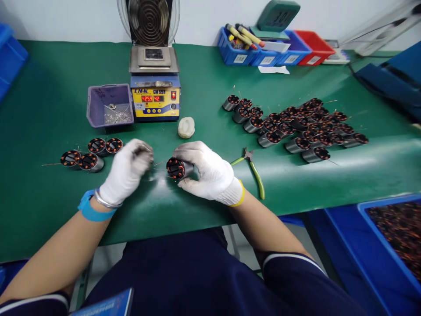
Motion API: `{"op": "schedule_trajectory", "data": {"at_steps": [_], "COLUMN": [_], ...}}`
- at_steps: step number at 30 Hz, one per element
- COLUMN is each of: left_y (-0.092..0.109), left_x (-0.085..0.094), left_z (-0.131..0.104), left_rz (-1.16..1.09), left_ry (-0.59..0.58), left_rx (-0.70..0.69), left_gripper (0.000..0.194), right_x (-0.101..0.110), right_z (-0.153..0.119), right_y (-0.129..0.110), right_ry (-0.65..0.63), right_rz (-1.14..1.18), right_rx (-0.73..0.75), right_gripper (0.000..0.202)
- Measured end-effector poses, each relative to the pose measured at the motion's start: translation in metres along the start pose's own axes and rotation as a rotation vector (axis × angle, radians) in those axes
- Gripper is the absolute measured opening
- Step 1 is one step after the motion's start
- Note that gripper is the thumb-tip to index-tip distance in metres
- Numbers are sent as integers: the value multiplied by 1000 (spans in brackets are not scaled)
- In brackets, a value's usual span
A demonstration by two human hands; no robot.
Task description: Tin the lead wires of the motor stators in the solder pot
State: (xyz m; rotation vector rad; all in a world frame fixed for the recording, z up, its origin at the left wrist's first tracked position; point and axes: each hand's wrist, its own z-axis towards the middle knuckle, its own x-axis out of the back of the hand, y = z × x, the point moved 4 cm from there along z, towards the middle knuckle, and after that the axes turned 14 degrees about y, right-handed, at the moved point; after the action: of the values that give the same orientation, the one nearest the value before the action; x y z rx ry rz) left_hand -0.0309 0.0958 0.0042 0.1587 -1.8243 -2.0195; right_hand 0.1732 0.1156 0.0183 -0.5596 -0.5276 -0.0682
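Note:
My right hand [208, 173], in a white glove, is closed around a motor stator [176, 168], a short metal cylinder with copper windings. The stator lies tilted, its wound end facing left, with thin wire ends sticking out. Just left of it, my gloved left hand [129, 169] has its fingers curled together, slightly blurred; what they hold, if anything, does not show. Beyond my left hand stands a small group of stators [88, 161]. Green-handled cutters [256, 175] lie spread on the green mat beside my right wrist.
A solder pot [155, 98] with a fan behind it stands at the back, beside a purple bin [110, 105] of metal bits. A round whitish block [186, 127] sits nearer. Several stators [296, 125] fill the right side. Blue boxes [235, 52] line the wall.

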Motion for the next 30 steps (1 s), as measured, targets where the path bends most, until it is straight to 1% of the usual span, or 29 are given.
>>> {"op": "schedule_trajectory", "data": {"at_steps": [1, 2, 3, 4, 5, 7, 8, 9, 11, 13, 15, 16, 19, 22, 26, 30], "left_y": [1, 2, 2, 2, 2, -3, -7, -12, -22, -28, -30, -31, -33, -36, -37, -38], "left_x": [-4, -5, -5, -2, 1, 8, 9, 8, -2, -15, -24, -26, -26, -25, -24, -25], "left_z": [-2, -4, -6, -6, -5, -1, 1, 3, 4, 3, 2, 2, 3, 4, 5, 4], "left_rz": [81, 113, 101, 60, 1, -82, -77, -39, 114, 258, 318, 318, 281, 276, 280, 270], "left_ry": [-68, -109, -115, -93, -46, 48, 69, 66, -10, -105, -160, -174, -191, -201, -213, -229], "left_rx": [11, 42, 91, 143, 181, 213, 212, 208, 191, 128, 72, 66, 104, 111, 92, 93], "left_gripper": [27, 26, 26, 27, 28, 28, 28, 28, 29, 30, 29, 30, 32, 32, 32, 35], "right_x": [-1, -1, -1, 0, 3, 11, 17, 23, 34, 42, 43, 42, 34, 27, 26, 29], "right_z": [0, 0, 0, 0, 1, 1, 1, 1, 2, 3, 6, 8, 15, 23, 32, 41], "right_y": [-1, -2, -2, -2, -1, 4, 9, 16, 35, 57, 77, 85, 99, 101, 100, 98], "right_ry": [-12, -27, -41, -50, -52, -31, -8, 19, 70, 88, 54, 24, -78, -154, -239, -268], "right_rz": [2, 0, -4, -14, -30, -84, -127, -177, -282, -379, -452, -477, -521, -592, -661, -683], "right_rx": [7, 0, -22, -56, -95, -177, -225, -281, -399, -495, -564, -590, -634, -671, -717, -717], "right_gripper": [53, 52, 51, 50, 49, 49, 50, 52, 56, 60, 63, 64, 66, 65, 63, 61]}}
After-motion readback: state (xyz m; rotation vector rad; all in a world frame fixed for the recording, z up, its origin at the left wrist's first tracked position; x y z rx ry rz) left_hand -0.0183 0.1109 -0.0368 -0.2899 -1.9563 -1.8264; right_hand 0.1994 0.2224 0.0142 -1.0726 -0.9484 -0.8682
